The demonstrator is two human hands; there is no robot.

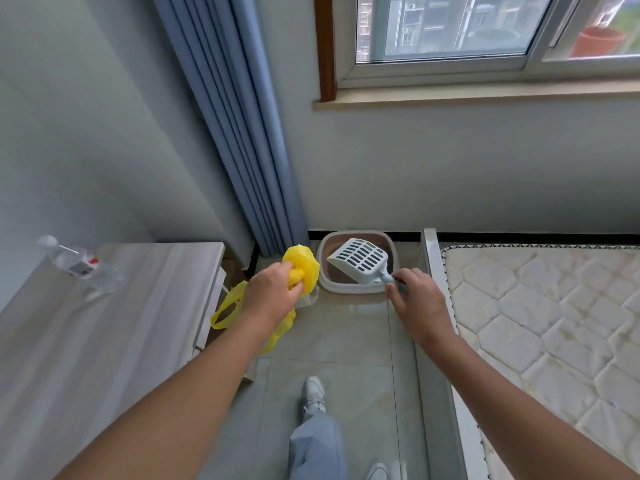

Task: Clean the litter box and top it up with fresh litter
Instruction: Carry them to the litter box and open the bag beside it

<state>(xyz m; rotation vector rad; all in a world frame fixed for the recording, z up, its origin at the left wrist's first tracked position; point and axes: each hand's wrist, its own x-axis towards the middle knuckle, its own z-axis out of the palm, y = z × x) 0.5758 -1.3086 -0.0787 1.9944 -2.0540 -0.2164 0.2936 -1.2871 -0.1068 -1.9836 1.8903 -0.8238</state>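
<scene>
Yellow crinkly plastic bag [300, 268] bunched in our left hand [273, 292]; right hand [415, 299] grips slotted grey scoop [360, 259] above rounded litter box [346, 287].

We grip slotted grey scoop [360, 259] in right hand [417, 299], tilted over litter box [346, 288] just beyond; crumpled yellow bag [306, 261] in left hand [272, 296].

Bright window [450, 29] daylight, wide-angle edge distortion

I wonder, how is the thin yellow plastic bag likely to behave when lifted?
Probably floppy: the thin yellow plastic bag bunches in the left hand and its handle loops droop below. Likely very light: it hangs crumpled, not pulled taut. Its mouth would probably collapse unless held open.
</scene>
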